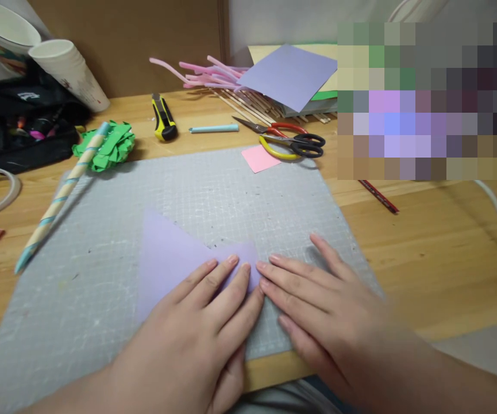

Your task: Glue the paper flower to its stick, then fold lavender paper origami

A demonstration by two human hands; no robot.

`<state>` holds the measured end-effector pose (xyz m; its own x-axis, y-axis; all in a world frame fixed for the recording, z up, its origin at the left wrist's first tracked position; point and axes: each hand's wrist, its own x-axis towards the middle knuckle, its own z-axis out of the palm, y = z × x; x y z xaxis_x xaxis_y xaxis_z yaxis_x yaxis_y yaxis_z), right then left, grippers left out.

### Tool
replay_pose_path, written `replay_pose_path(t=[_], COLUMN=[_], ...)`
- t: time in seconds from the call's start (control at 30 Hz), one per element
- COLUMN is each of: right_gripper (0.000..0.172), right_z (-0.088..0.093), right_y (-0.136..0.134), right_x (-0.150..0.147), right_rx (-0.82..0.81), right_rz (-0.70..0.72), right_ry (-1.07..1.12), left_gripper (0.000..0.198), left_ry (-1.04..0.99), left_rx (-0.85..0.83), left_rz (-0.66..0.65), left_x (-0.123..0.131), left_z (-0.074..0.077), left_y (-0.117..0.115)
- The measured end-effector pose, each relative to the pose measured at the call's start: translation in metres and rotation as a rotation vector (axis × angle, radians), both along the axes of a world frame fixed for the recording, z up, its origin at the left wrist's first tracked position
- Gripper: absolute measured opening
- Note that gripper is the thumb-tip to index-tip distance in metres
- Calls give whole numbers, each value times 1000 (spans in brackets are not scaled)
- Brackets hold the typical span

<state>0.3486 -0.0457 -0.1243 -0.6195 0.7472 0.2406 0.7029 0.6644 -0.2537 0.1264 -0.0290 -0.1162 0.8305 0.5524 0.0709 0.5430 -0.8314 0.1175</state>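
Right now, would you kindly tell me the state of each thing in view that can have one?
Front purple paper: appears folded
Left hand: flat on that paper
Right hand: extended, at the paper's right edge
Cutting mat: lying flat
Upper purple sheet: unfolded
Pink square: flat, partly covered
Scissors: lying down, blade opening unclear
Utility knife: lying down, blade position unclear
Black pouch: open, contents showing
White cups: stacked
Striped roll: along the mat's left edge

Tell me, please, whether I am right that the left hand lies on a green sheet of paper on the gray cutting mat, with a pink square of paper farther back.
Not quite: the head view shows that the sheet of paper under the left hand is purple, not green. It does lie on the gray cutting mat, with the pink square of paper farther back.
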Motion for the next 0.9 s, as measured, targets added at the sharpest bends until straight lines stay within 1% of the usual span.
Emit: replay_pose_path(t=[0.17,0.27,0.37,0.5,0.67,0.9], right_gripper=[34,33,33,33,33,33], right_z=[-11,-14,-11,-8,-8,-8], right_y=[-21,-26,-29,-31,-30,-30], right_x=[-14,-19,-21,-23,-24,-24], right_rx=[58,63,72,74,71,77], right_rz=[-113,-168,-186,-198,-195,-199], right_ry=[-24,-7,-30,-49,-44,-45], left_gripper=[49,34,17,11,11,11], left_ry=[5,-36,-48,-24,4,44], left_rx=[-39,-34,-2,47,87,112], left_rz=[-6,8,45,57,85,139], left_x=[-1,3,9,10,-4,-37], left_z=[5,8,13,18,20,21], left_y=[1,3,5,6,2,-6])
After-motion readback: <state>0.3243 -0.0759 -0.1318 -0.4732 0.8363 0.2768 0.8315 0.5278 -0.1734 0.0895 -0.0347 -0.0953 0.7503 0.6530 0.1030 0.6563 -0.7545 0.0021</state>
